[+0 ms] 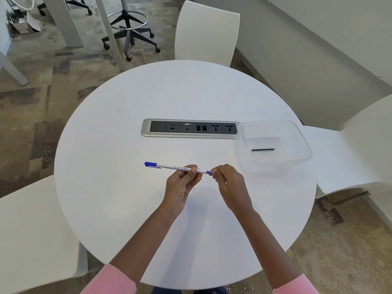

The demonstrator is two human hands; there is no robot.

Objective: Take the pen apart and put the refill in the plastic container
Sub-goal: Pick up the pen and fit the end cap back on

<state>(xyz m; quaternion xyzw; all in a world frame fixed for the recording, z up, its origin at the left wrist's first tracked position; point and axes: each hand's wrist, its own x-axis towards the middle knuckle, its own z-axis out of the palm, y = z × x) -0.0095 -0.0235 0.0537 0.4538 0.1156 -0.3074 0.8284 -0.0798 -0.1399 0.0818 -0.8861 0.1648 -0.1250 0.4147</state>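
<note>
A white pen [169, 167] with a blue cap at its left end and a blue plug at its right end is held level above the round white table [127, 209]. My left hand [182, 183] pinches the barrel near its right part. My right hand [228, 183] has its fingertips closed on the blue end plug. To the right stands a clear plastic container [297, 132] with a thin black stick [263, 149] lying on its bottom.
A silver and black socket strip [146, 128] is set into the table's middle, touching the container's left corner. White chairs [205, 32] stand at the far side, the right and the near left. An office stool stands on the carpet beyond.
</note>
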